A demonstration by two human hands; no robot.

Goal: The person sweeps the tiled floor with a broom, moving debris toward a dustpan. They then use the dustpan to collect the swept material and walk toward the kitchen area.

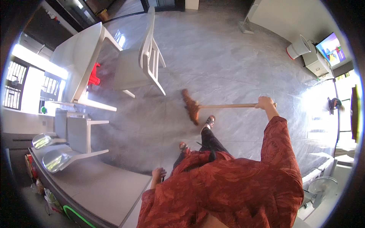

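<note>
My right hand [264, 103] grips the wooden handle of a broom [228, 106] close to its top end. The handle runs leftward from my fist. At its far end, the broom's reddish-brown bristle head [191, 107] is low over the grey floor, beside my forward foot [210, 122], and looks slightly blurred. My left hand [158, 172] hangs at my side, away from the broom. Its fingers look loosely curled, and a small dark thing shows near the wrist; whether the hand holds anything is unclear.
A white chair [129, 69] stands left of the broom, beside a white table [77, 57] with a red stool [94, 75] beneath. More chairs [78, 134] are at lower left. A white bin [298, 48], a lit screen [332, 50], a keyboard instrument [316, 169] and a fan [320, 189] line the right.
</note>
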